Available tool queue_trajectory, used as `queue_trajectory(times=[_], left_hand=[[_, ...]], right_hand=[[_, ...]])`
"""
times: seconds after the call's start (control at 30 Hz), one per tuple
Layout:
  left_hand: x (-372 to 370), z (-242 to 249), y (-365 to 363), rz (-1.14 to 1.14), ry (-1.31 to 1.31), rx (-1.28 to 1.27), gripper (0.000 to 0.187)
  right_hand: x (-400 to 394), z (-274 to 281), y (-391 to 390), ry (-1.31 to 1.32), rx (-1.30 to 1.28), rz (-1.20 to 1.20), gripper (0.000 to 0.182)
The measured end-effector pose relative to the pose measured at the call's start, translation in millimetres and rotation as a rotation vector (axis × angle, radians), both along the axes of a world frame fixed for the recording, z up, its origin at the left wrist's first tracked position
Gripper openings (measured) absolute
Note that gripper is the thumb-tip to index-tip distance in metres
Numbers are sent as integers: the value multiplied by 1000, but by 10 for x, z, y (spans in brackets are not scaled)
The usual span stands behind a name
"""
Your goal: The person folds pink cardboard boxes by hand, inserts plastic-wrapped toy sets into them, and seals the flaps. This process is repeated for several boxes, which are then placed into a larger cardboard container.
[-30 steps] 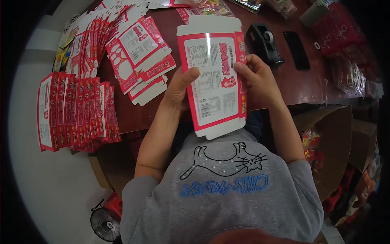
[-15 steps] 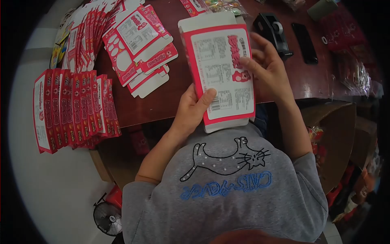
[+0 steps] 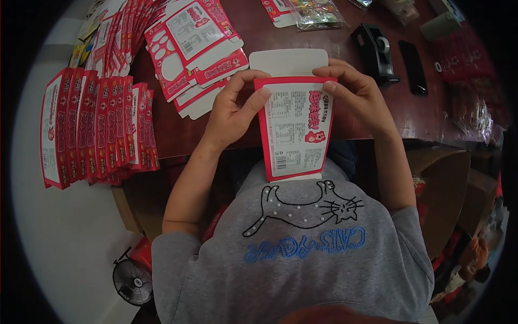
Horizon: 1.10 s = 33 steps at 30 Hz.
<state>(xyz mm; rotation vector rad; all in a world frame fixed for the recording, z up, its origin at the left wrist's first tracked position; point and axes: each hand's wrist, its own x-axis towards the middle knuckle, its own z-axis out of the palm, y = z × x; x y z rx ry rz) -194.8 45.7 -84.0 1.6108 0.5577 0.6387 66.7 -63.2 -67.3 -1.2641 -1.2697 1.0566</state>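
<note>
Between my two hands is a red and white printed cardboard box (image 3: 294, 129), its lower end against my grey shirt. A white flap (image 3: 288, 60) stands out from its far end. My left hand (image 3: 233, 108) grips the far left corner, thumb on the printed face and fingers behind. At the far right corner my right hand (image 3: 353, 94) holds it the same way, thumb pressed on top. Flat, unfolded boxes (image 3: 197, 40) lie in an overlapping pile on the table, just beyond my left hand.
A row of red boxes (image 3: 100, 127) stands at the table's left edge, with more flattened boxes (image 3: 121, 38) behind. On the right are a tape dispenser (image 3: 376, 54), a black phone (image 3: 413, 67) and clear plastic packets (image 3: 475, 116). A fan (image 3: 132, 282) stands on the floor at lower left.
My left hand has moved from the box's near left side up to its far left corner. My right hand has shifted to the far right corner. The box's far end now sits lower in view.
</note>
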Motion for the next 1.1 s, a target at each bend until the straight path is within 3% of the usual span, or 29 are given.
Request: queue_trajectory(times=[0.13, 0.2, 0.3, 0.4, 0.5, 0.6, 0.7, 0.77, 0.83, 0.87, 0.93, 0.97, 1.0, 1.03, 1.1], left_hand=[[90, 38, -21, 178, -40, 33, 31], [176, 210, -116, 294, -180, -196, 20], [150, 241, -51, 207, -92, -162, 18], [174, 324, 42, 267, 145, -122, 18], [203, 419, 116, 218, 197, -65, 19], [130, 464, 118, 86, 121, -153, 16], [9, 408, 70, 28, 48, -170, 14], [-86, 343, 135, 23, 69, -105, 12], [-189, 364, 170, 167, 76, -190, 10], [-277, 373, 216, 260, 97, -164, 11], [-546, 293, 353, 382, 143, -158, 13], [-682, 243, 433, 501, 186, -157, 15], [-819, 199, 473, 486, 249, -205, 38], [-816, 269, 427, 482, 249, -187, 38], [-738, 410, 304, 273, 845, 832, 66]], right_hand=[[-71, -64, 33, -24, 123, -66, 26], [-122, 35, 52, 186, 32, -80, 23], [-25, 57, 137, 29, -13, -6, 27], [-96, 163, 224, -27, -146, -26, 25], [-108, 199, 275, 13, -161, -97, 23], [9, 247, 229, -45, -245, 15, 22], [41, 234, 172, 46, -132, 157, 24], [127, 298, 247, 20, -247, 243, 25], [267, 211, 537, -542, 320, 283, 29], [383, 289, 693, -696, 217, 245, 39], [847, 165, 1296, -1330, 377, 73, 47], [844, 219, 1316, -1329, 388, 57, 47], [918, 238, 1539, -1346, 400, 53, 47], [822, 307, 1695, -1363, 411, 49, 47], [609, 448, 1825, -1400, 433, 54, 48]])
